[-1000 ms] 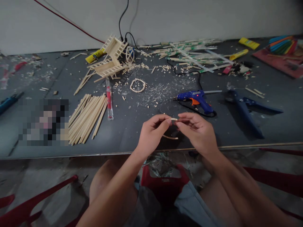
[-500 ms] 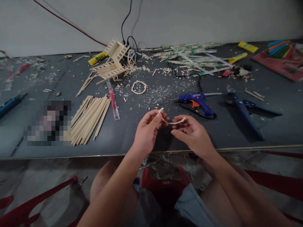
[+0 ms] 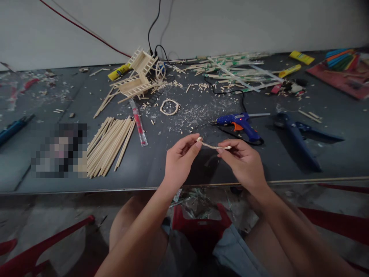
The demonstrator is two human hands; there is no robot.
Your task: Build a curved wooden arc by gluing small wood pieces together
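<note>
Left hand [image 3: 179, 159]: pinches strip's [image 3: 212, 146] end
Right hand [image 3: 249, 162]: grips other, likely for steadiness
Gun [image 3: 226, 119]: one o'clock, apparently handy

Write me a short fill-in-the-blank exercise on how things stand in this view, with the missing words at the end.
The left hand and the right hand hold a pale, curved strip near its ____. The glue gun has a blue body and an ____ trigger. The pale ring lies to the ____ of the glue gun. The clippers at the right have ____ handles.

Missing words: ends; orange; left; blue.
</note>
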